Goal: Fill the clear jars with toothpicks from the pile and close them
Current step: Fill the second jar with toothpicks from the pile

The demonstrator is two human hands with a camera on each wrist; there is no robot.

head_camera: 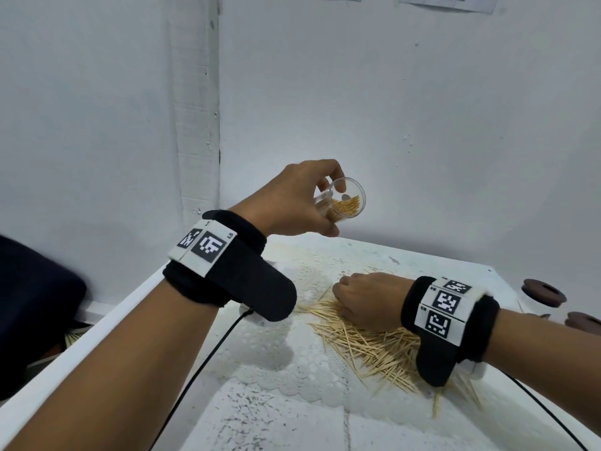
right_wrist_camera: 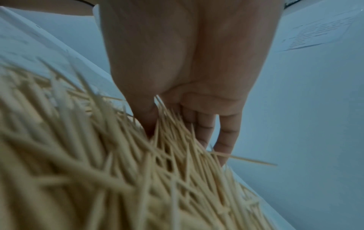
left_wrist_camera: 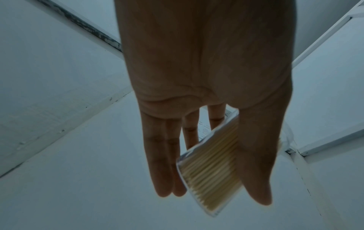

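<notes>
Right hand (right_wrist_camera: 177,74) seen palm-side, fingers (right_wrist_camera: 204,124) curled down into the toothpick pile (right_wrist_camera: 122,163), thumb (right_wrist_camera: 145,115) buried on the near side. Toothpicks stick up between thumb and fingers; can't tell if it's actually gripping a bunch. Pile fills lower left, blurred close to lens. One toothpick (right_wrist_camera: 254,161) juts right. White tabletop (right_wrist_camera: 295,171) beyond; printed sheet (right_wrist_camera: 319,34) on the wall, upper right.

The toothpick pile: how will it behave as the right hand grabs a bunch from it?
The pile is loose, criss-crossed sticks, so a grab will probably shed some. The sticks look thin and stiff and will likely slide and scatter on the table. The right hand digs its fingers in; the pointed tips may prick.
</notes>
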